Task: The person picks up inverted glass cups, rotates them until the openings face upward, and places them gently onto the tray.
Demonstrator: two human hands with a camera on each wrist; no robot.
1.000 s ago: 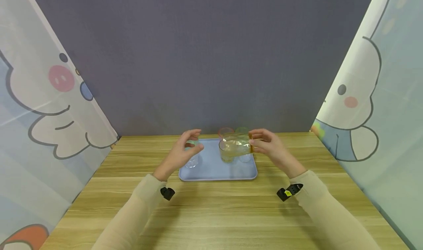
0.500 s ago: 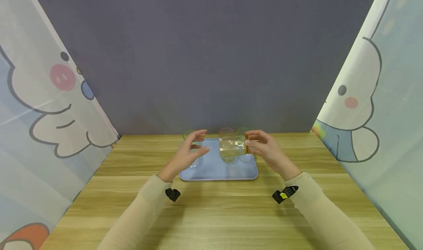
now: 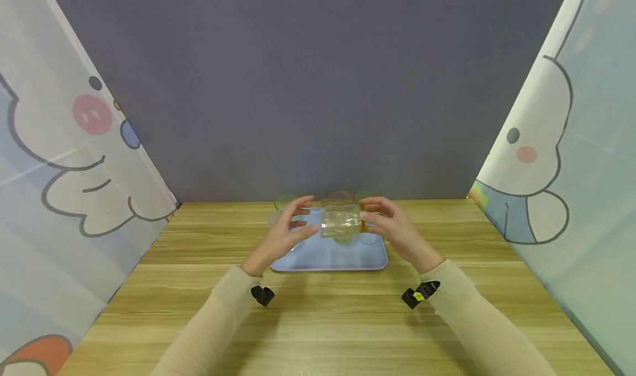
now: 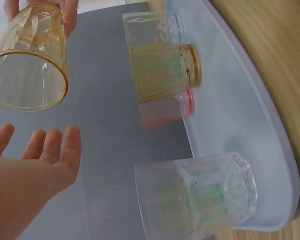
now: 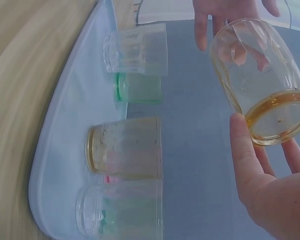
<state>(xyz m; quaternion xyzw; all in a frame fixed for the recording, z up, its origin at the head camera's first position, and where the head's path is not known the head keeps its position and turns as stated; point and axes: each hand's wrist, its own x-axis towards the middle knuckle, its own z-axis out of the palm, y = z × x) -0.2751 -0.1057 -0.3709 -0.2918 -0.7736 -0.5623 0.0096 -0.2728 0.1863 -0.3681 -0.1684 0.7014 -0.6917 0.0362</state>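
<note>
My right hand [image 3: 395, 221] pinches a transparent amber glass [image 3: 340, 220] by its thick base. The glass lies on its side in the air above a pale blue tray [image 3: 318, 259], its mouth pointing left. Facing that mouth, my left hand [image 3: 283, 233] is held with spread, slightly bent fingers, and a gap separates the fingertips from the rim [image 4: 65, 82]. On the tray below, a second amber glass [image 5: 127, 147] stands upright, partly hidden in the head view by the held one.
A clear glass [image 4: 195, 195] stands at the tray's left end, a green glass [image 5: 137, 88] behind it. On the right are another clear glass [image 5: 122, 210], a pink glass [image 4: 165, 112] and a green-rimmed glass [image 3: 365, 195]. A grey panel [image 3: 318, 89] rises behind the wooden table [image 3: 328, 321].
My right hand has carried the amber glass to the left and levelled it. My left hand has shifted slightly right, so the gap between hand and rim is smaller.
</note>
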